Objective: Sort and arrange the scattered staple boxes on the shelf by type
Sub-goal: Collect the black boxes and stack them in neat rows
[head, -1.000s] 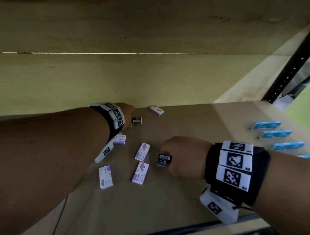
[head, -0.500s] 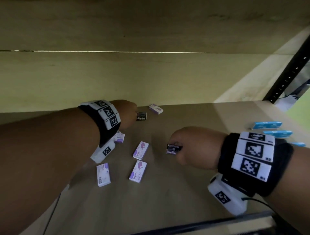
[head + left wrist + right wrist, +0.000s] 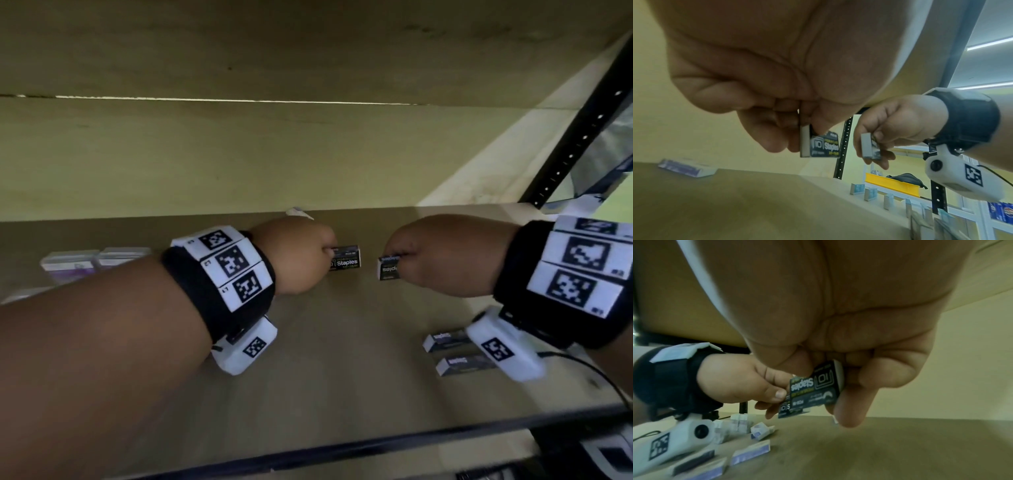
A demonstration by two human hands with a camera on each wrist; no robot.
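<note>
Item: two black staple boxes, one [image 3: 346, 262] pinched in the left hand [image 3: 294, 255], one [image 3: 388, 269] in the right hand [image 3: 442, 255], both above mid-shelf [image 3: 325, 359]; best set flat beside the black pair [image 3: 455, 351] at 4 o'clock, labels aligned.

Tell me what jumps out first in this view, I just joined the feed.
Both hands are raised above the brown shelf board, each pinching a small black staple box: the left hand holds one reading "Staples", the right hand another. Two more black boxes lie near the right wrist; purple-and-white boxes sit far left.
</note>
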